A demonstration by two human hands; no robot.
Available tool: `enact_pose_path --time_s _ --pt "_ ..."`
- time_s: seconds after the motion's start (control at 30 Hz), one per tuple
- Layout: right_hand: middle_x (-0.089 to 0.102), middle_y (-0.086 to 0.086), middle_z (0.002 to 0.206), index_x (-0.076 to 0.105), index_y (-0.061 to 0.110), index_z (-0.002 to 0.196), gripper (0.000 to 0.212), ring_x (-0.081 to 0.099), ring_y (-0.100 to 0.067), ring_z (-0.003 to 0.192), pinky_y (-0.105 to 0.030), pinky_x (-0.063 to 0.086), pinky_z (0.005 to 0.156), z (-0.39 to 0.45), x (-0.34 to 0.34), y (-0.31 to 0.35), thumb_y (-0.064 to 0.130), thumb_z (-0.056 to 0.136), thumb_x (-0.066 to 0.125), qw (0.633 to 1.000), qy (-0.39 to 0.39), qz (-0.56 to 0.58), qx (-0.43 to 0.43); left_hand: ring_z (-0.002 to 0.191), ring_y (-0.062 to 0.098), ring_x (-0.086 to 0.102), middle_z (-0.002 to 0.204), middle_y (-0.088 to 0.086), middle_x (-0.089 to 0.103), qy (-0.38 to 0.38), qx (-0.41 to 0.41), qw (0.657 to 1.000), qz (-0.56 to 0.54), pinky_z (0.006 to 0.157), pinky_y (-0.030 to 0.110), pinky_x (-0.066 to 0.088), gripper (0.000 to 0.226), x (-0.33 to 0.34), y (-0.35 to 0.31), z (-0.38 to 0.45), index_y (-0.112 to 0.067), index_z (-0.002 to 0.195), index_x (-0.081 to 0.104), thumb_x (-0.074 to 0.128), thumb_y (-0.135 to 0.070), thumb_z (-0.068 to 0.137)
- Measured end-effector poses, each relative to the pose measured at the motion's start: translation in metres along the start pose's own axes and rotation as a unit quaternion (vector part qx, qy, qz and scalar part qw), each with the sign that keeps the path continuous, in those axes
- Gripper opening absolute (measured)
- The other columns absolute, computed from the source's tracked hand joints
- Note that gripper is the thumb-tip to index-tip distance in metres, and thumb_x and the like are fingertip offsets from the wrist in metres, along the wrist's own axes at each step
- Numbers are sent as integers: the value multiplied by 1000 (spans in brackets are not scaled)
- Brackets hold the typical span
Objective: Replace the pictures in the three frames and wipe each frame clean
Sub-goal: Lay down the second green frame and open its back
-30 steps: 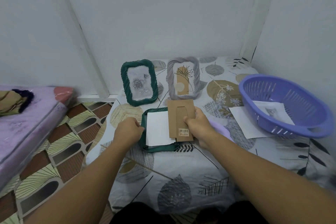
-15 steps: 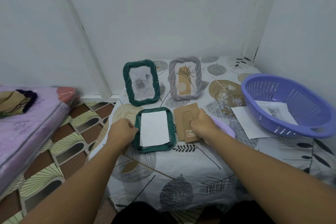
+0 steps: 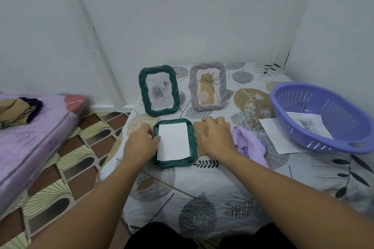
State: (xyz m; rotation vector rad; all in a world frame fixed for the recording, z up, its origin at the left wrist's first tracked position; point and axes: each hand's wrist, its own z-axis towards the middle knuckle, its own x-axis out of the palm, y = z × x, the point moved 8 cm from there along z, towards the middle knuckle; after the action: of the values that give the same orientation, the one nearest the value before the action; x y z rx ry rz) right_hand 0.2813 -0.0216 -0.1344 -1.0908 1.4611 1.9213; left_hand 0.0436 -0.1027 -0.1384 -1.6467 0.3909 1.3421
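Third frame open face-down on bench, backing off, picture swap mid-way.

Left hand grips the left edge of the flat green frame, fingers curled at its rim and touching the white sheet lying in the recess. Right hand rests flat and released on the brown backing board, just beside the frame's right edge. Purple cloth bunched right of that hand. Standing green frame and grey frame upright behind. Purple basket far right holds a printed picture; loose paper partly under it. Risks, judged: sheet sits slightly skewed, may crease or jam if the board is pressed on; nudging the frame backward could topple the uprights; unclear which sheets are old or new, mix-up possible.
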Motion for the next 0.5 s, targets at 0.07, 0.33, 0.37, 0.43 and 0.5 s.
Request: enact_pose_path --time_s 0.07,0.33,0.37,0.43,0.5 --pt "53 -4 124 54 28 132 36 44 -25 121 -42 43 98 -2 11 16 41 99 57 998 32 32 -33 80 16 62 91 -5 66 6 4 1000 8 71 35 55 26 3 -4 -2 -26 92 62 68 -51 90" --pt "51 -1 125 55 26 138 58 55 -24 114 -42 49 94 -5 42 22 52 88 70 992 120 15 -27 70 14 61 79 -4 64 29 13 998 55 57 31 48 44 8 -13 -15 -22 80 62 75 -63 76" --pt "50 -1 122 57 24 135 57 56 -24 111 -42 50 93 -4 42 21 50 87 73 992 123 17 -26 72 15 61 79 -5 64 27 11 998 51 60 33 52 43 8 -13 -15 -23 81 62 76 -63 75" --pt "50 -1 117 60 23 130 54 56 -24 107 -42 51 91 -4 43 22 47 85 75 992 126 20 -22 75 16 62 81 -6 63 22 10 998 50 68 37 56 43 8 -12 -17 -25 85 61 76 -63 73" --pt "49 -2 115 62 23 129 53 56 -25 105 -42 51 91 -4 44 22 46 84 76 991 129 18 -19 78 17 62 83 -7 63 19 8 999 47 73 40 57 43 9 -11 -18 -26 89 60 77 -63 72"
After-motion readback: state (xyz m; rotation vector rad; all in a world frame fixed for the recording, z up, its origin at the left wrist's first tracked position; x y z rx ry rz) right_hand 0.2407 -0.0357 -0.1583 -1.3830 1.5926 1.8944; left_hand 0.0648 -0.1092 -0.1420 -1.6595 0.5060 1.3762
